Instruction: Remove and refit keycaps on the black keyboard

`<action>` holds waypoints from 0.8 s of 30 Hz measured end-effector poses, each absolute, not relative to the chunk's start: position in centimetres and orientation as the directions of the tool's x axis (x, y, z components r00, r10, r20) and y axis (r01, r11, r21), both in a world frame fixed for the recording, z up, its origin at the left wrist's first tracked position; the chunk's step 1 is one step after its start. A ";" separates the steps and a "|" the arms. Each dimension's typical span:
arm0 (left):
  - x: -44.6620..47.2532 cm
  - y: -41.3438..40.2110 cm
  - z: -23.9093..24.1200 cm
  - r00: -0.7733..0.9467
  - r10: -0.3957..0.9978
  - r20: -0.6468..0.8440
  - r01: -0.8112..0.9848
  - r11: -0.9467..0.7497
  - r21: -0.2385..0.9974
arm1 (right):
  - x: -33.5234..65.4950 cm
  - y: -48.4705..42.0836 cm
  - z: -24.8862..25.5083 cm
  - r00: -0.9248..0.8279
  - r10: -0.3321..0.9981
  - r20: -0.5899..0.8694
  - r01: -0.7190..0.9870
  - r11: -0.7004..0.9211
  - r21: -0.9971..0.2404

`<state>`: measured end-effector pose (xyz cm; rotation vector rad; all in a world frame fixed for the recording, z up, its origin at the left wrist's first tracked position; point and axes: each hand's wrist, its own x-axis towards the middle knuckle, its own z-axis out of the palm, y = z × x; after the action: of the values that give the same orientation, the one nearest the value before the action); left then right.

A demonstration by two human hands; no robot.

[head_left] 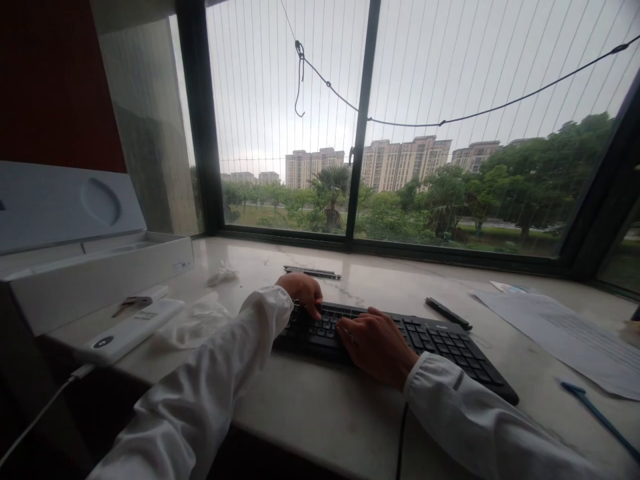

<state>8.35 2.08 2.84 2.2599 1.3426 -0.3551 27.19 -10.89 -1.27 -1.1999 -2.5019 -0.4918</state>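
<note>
The left hand [304,291] bends down over the far edge of the black keyboard [443,345], left of its middle, its fingers curled and bunched at the keys; whether they pinch anything cannot be told. The right hand [377,341] lies across the middle, back upward, fingers loosely bent towards the left hand, its grip hidden. The keyboard rests on the pale worktop [310,393] beneath both hands, its number pad exposed right of the right hand. The key legends are too small to read.

Just behind the keyboard lies a black strip [449,313]; more dark strips [313,272] lie beyond the left hand. To the right, a printed sheet [560,337] carries blurred lines of text, near a blue tool [600,417]. To the left, a white device [133,330] bears small, illegible print and a dark round mark. Behind it, an open white box [100,287] has an unreadable label [181,267] on one end.
</note>
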 end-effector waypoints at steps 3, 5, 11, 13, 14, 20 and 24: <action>8.3 2.1 2.8 0.497 0.744 -0.447 0.868 -0.436 0.239 | 27.2 -11.0 -1.2 -0.596 0.684 0.422 0.792 0.587 0.166; 8.2 2.2 2.7 0.513 0.729 -0.454 0.858 -0.455 0.238 | 27.2 -11.0 -1.2 -0.598 0.683 0.419 0.790 0.591 0.163; 7.0 2.0 1.9 0.600 0.698 -0.391 0.796 -0.470 0.381 | 27.3 -10.9 -1.3 -0.598 0.679 0.425 0.790 0.590 0.169; 5.8 2.1 1.5 0.641 0.714 -0.282 0.733 -0.459 0.502 | 27.3 -10.9 -1.3 -0.595 0.684 0.422 0.793 0.585 0.171; 5.0 2.3 1.2 0.644 0.733 -0.219 0.698 -0.445 0.561 | 27.3 -10.8 -1.3 -0.592 0.688 0.420 0.796 0.581 0.171; 1.3 4.4 -0.8 0.005 0.967 0.254 0.914 -0.107 0.391 | 27.6 -10.6 -1.1 -0.559 0.714 0.423 0.820 0.550 0.155; 0.8 4.9 -2.2 -0.153 0.953 0.262 0.967 0.089 0.240 | 27.9 -10.3 -1.1 -0.553 0.713 0.431 0.823 0.549 0.147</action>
<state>0.76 4.92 -2.16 2.0690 2.3464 0.5720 27.93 -10.32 -1.10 -1.2665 -2.4675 -0.4805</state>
